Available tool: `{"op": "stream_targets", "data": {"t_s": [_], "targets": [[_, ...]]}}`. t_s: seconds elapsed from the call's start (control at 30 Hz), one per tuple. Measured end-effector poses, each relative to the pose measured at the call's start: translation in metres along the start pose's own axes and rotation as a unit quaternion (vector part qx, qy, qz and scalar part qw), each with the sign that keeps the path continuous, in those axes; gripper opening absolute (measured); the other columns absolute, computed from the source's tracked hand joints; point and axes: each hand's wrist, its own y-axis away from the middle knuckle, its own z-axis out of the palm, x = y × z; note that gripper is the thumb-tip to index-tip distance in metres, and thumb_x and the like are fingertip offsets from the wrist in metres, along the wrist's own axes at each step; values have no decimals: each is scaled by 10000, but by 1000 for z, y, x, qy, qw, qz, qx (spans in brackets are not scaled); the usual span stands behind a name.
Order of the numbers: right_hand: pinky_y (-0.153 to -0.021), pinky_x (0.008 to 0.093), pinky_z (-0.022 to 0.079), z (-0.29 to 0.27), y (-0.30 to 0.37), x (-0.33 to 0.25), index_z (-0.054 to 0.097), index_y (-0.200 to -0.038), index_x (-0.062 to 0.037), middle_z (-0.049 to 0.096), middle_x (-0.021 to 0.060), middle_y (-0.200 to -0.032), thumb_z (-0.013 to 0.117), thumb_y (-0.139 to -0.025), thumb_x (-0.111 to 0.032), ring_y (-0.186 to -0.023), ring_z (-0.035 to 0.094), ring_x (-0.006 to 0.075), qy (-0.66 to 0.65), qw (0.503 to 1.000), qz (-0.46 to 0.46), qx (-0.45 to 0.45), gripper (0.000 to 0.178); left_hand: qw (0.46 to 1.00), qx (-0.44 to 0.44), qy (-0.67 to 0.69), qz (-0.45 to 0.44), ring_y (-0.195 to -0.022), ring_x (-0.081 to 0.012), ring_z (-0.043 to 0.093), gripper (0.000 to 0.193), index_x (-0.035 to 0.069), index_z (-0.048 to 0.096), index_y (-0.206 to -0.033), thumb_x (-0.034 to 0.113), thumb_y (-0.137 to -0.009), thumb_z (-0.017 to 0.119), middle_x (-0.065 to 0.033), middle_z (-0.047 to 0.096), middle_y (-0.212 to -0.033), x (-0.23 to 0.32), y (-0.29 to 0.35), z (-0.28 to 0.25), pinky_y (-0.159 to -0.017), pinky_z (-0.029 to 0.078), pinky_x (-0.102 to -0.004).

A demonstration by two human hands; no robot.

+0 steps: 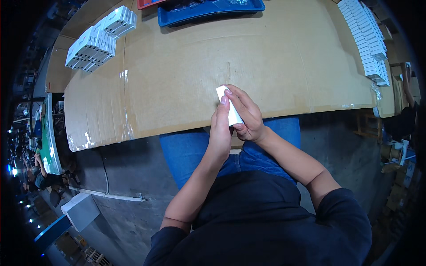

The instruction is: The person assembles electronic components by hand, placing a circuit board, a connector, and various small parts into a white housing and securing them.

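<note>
Head view: both hands close on a small white box [229, 107], left hand [220, 133] beside right hand [246, 116], at the table [186, 80] edge.

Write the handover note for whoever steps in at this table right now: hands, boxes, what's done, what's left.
Left hand: fingers pressed against the small white cardboard box, held just above the near edge of the brown cardboard-covered table.
Right hand: wrapped around the same box from the right, fingertips on its top end.
Done, by the look of it: stacked white boxes at far left and a long row of white boxes at far right.
Blue plastic tray sits at the far edge; contents unclear.
Left: the box in hand is not yet set down with either group.
</note>
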Motion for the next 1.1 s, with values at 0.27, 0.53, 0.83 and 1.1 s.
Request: {"op": "stream_targets", "data": {"t_s": [0.27, 0.53, 0.83, 1.1], "targets": [[-930, 466, 576, 2, 3, -2, 565, -1397, 132, 579, 367, -1336, 438, -1073, -579, -1166, 654, 486, -3, 1000, 10, -2, 792, 1000, 21, 5, -2, -1123, -130, 625, 574, 39, 500, -1420, 520, -1117, 427, -68, 624, -1226, -1, 2, 2, -938, 521, -287], [-948, 456, 566, 3, 4, -5, 556, -1400, 144, 573, 373, -1340, 445, -1082, -556, -1173, 651, 479, -22, 1000, 18, -6, 777, 1000, 23, 5, -4, -1151, -138, 623, 589, 36, 488, -1437, 525, -1116, 425, -76, 619, -1252, -3, 2, 0, -958, 520, -293], [-981, 460, 549, 3, 6, -5, 557, -1387, 157, 566, 384, -1351, 429, -1093, -541, -1193, 641, 486, -23, 999, 28, -12, 768, 999, 40, 8, -12, -1172, -159, 619, 649, 37, 471, -1460, 574, -1096, 436, -88, 611, -1271, 0, 4, 3, -977, 520, -307], [-1097, 458, 470, 5, -3, -8, 512, -1473, 81, 534, 300, -1474, 421, -1080, -596, -1342, 562, 437, -106, 988, 108, -22, 788, 997, 37, 63, -4, -1198, -190, 609, 643, 37, 462, -1460, 568, -1100, 426, -108, 600, -1300, 5, -1, -3, -1032, 505, -361]]}}
